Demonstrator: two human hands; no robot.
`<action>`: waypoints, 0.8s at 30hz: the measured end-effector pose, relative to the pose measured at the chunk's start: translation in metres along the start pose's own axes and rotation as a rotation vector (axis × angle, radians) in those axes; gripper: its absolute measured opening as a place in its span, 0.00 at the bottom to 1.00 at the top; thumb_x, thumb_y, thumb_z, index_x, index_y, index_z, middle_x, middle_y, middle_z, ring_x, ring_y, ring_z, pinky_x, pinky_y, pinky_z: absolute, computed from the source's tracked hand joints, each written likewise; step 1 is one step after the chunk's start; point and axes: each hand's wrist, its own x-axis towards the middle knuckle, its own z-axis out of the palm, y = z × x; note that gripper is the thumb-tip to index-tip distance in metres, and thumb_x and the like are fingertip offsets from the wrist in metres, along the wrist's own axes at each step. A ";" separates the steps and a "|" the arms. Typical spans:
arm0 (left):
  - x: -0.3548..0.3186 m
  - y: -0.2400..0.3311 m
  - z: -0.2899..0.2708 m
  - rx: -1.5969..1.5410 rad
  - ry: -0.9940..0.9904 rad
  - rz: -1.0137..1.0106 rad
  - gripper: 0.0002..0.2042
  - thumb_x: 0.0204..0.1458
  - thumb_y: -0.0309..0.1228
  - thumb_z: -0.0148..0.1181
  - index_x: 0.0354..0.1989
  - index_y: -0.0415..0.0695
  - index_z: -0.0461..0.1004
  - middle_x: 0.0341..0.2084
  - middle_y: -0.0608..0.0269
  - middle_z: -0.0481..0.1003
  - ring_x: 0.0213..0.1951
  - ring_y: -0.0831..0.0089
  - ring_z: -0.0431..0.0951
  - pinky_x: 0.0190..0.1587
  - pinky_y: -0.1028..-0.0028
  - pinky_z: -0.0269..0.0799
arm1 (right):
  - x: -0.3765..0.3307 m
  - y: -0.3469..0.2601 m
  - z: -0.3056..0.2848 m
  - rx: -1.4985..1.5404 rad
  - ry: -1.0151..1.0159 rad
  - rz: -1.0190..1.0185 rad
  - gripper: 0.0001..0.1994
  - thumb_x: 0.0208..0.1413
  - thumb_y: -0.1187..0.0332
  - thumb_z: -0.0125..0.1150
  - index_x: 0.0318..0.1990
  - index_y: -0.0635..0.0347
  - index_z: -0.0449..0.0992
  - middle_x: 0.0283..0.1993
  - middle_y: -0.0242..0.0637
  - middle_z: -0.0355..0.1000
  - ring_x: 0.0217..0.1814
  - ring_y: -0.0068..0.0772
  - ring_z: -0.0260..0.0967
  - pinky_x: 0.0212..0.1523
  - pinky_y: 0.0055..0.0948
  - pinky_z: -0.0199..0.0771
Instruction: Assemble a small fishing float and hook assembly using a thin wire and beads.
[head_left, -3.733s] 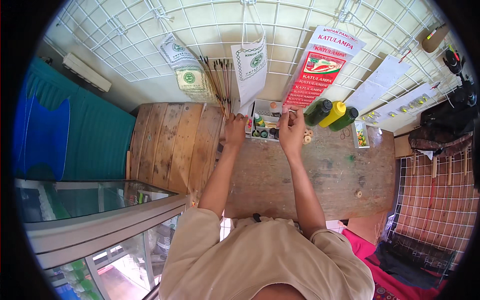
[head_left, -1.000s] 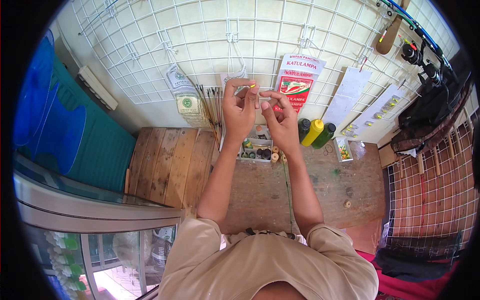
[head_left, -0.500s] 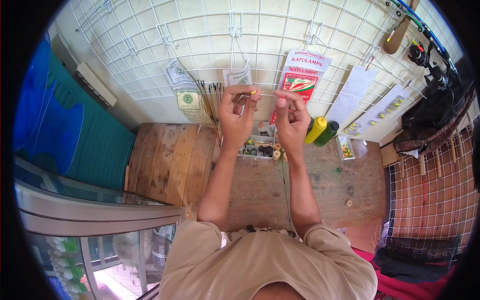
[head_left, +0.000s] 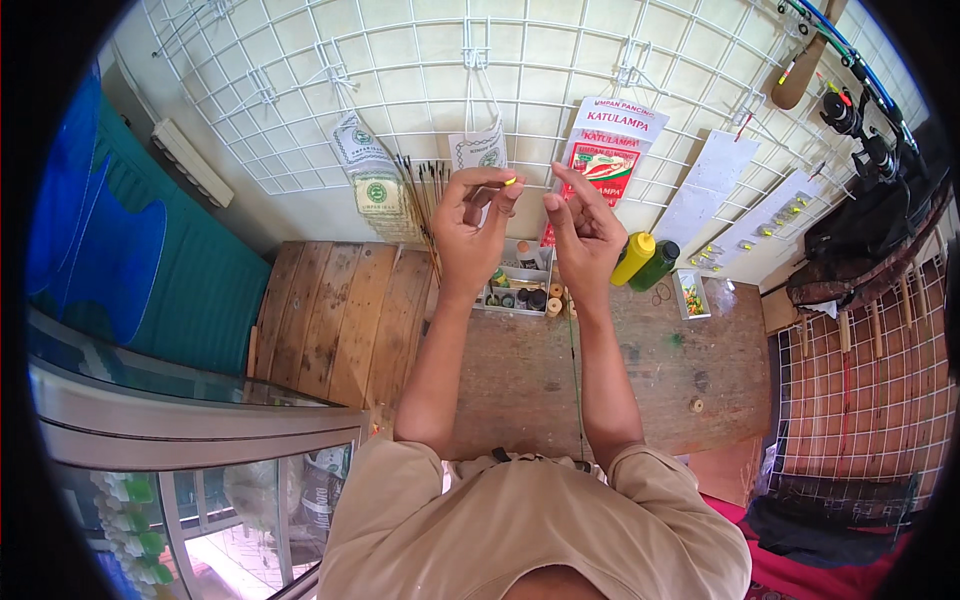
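Observation:
Both my arms are raised over the workbench, with the hands a short gap apart in front of the wall grid. My left hand [head_left: 470,228] pinches a small bright yellow piece [head_left: 510,181] between thumb and fingertips; its exact kind is too small to make out. Facing it, my right hand [head_left: 590,235] has thumb and forefinger apart, and nothing shows between them. Below that hand, a thin green strand [head_left: 575,380] runs over the bench toward my lap; I cannot tell whether it is line or a thin rod.
A divided tray [head_left: 515,300] of small jars stands at the bench's back, beside wooden spools [head_left: 554,300]. Right of it are a yellow bottle [head_left: 634,258], a green bottle [head_left: 655,268] and a small box of colourful bits [head_left: 690,295]. Packets [head_left: 605,165] hang on the white grid [head_left: 400,60].
The thumb and forefinger of my right hand have spread apart from a near pinch. My left hand keeps its pinch on the yellow piece, almost unmoved.

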 end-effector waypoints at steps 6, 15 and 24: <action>-0.001 0.000 -0.002 0.036 -0.052 0.020 0.06 0.52 0.21 0.60 0.38 0.38 0.72 0.37 0.62 0.75 0.39 0.78 0.76 0.42 0.79 0.71 | 0.003 0.007 -0.003 -0.027 -0.035 -0.025 0.13 0.52 0.78 0.63 0.47 0.63 0.77 0.23 0.19 0.63 0.21 0.05 0.48 0.19 0.13 0.44; -0.014 -0.021 0.005 -0.182 0.051 0.050 0.09 0.55 0.23 0.57 0.43 0.39 0.67 0.44 0.56 0.72 0.41 0.73 0.77 0.39 0.74 0.76 | 0.000 0.008 0.002 0.132 -0.025 0.025 0.04 0.58 0.76 0.57 0.40 0.64 0.72 0.30 0.24 0.70 0.24 0.05 0.57 0.21 0.11 0.50; -0.074 -0.035 0.019 -0.092 -0.118 -0.452 0.06 0.56 0.16 0.49 0.42 0.36 0.64 0.42 0.57 0.69 0.39 0.71 0.78 0.34 0.75 0.83 | 0.001 0.015 -0.002 0.200 -0.030 0.159 0.05 0.60 0.72 0.55 0.40 0.63 0.69 0.29 0.23 0.67 0.28 0.06 0.57 0.26 0.11 0.54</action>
